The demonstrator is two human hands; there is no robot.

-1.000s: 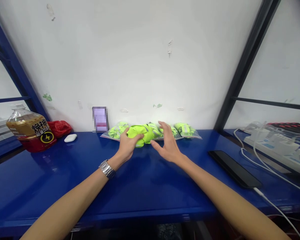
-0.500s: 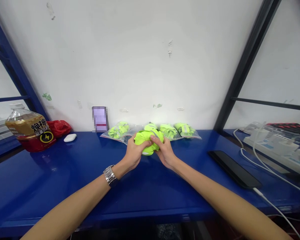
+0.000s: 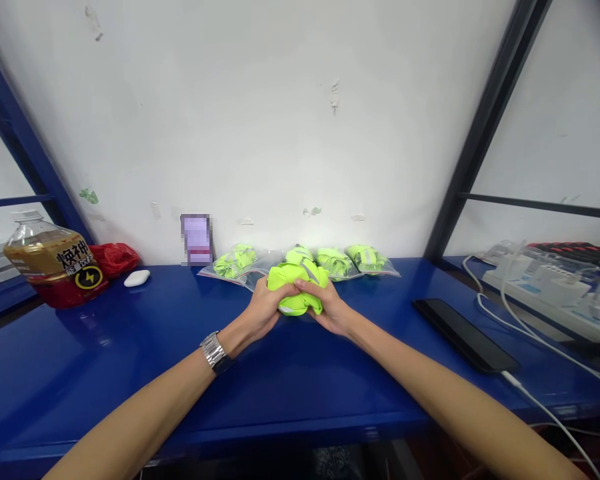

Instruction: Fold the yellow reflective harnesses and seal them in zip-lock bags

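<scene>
Head view looks down on a white wall (image 3: 280, 120) behind a glossy blue shelf top (image 3: 290, 387). At the far right of it lies a white power strip (image 3: 545, 290) with cables plugged in. At the far left stands a brown drink bottle (image 3: 55, 267) with a red label. A black phone (image 3: 464, 335) lies flat on the right with a white cable (image 3: 545, 407) in its near end. Along the wall sits a row of clear bags (image 3: 337, 261) packed with neon-yellow cloth.

Just in front of that row is a loose neon-yellow bundle (image 3: 297, 293) with a grey stripe, held low over the shelf middle; whether it touches the surface is hard to tell. The left hand (image 3: 260, 310) is curled tight on its left side and the right hand (image 3: 330, 308) on its right, thumbs pressed over the top.

A crumpled red bag (image 3: 114, 257) lies beside the bottle, with a small white case (image 3: 137, 278) just right of it. A metal wristwatch (image 3: 213, 351) sits on the left wrist.
</scene>
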